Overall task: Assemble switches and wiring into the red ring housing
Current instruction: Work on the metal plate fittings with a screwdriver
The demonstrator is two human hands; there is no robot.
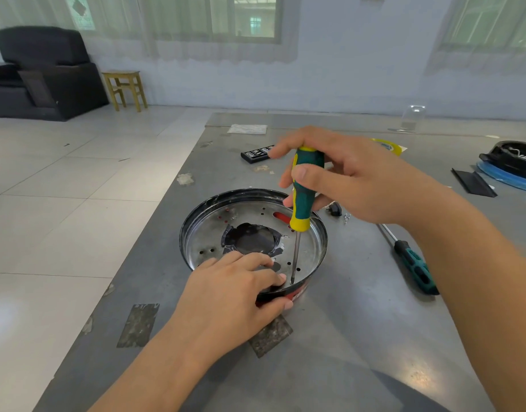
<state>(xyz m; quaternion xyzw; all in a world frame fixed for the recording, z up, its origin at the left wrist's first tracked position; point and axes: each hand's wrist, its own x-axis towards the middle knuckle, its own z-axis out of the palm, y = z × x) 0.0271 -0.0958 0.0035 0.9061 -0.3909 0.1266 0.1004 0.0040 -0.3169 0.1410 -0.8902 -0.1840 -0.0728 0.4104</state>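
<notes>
The red ring housing (297, 294) lies on the grey table with its shiny metal plate (250, 212) facing up, pierced by small holes and a dark central opening. My left hand (235, 289) grips the housing's near rim, fingers inside on the plate, thumb on the red outer wall. My right hand (354, 176) holds a green and yellow screwdriver (303, 188) upright. Its tip rests on the plate near the front rim, just right of my left fingertips. No switches or wiring show inside the ring.
A second green-handled screwdriver (413, 263) lies right of the housing. Small screws (346, 217) and a black part (334, 209) sit just behind it. Farther back lie a bit set (256, 153), yellow tape (388, 145) and a black housing on blue (511, 162). The table's left edge runs diagonally.
</notes>
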